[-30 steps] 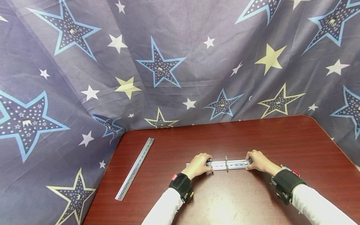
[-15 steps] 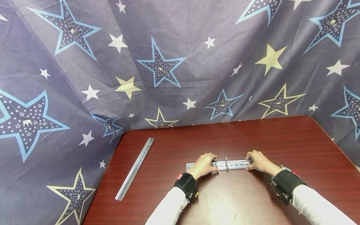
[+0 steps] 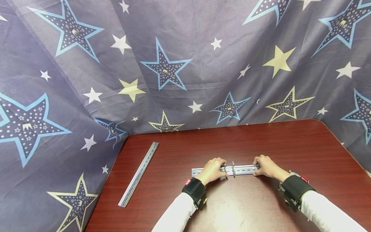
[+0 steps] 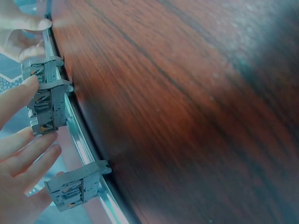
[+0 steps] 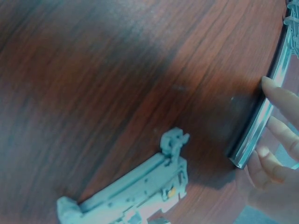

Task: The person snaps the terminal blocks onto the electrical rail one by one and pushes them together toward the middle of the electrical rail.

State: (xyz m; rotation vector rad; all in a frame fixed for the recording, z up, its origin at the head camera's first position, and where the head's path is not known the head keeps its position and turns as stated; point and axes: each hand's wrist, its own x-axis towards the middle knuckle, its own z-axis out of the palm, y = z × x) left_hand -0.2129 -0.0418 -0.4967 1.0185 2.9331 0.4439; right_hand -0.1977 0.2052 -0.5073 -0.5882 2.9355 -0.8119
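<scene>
A silver slotted DIN rail (image 3: pixel 244 169) lies crosswise on the table. My left hand (image 3: pixel 213 170) is over its middle, thumb and fingers gripping a grey terminal block (image 4: pixel 46 109) mounted on the rail. Just right of it another terminal block (image 3: pixel 233 169) stands upright on the same rail. In the left wrist view, a further terminal block (image 4: pixel 77 187) sits at the rail nearer my palm; the hand hides it in the head view. My right hand (image 3: pixel 266 166) pinches the rail's right end between thumb and fingers (image 5: pixel 282 135).
A second slotted DIN rail (image 3: pixel 139 174) lies slanted at the left of the brown wooden table (image 3: pixel 232 141). A loose grey terminal block (image 5: pixel 135 196) shows low in the right wrist view. Star-patterned curtain (image 3: pixel 185 96) surrounds the table's back and sides.
My left hand has slid right along the rail with its terminal block, narrowing the gap to the other block. More of the rail's left end shows. My right hand has stayed put.
</scene>
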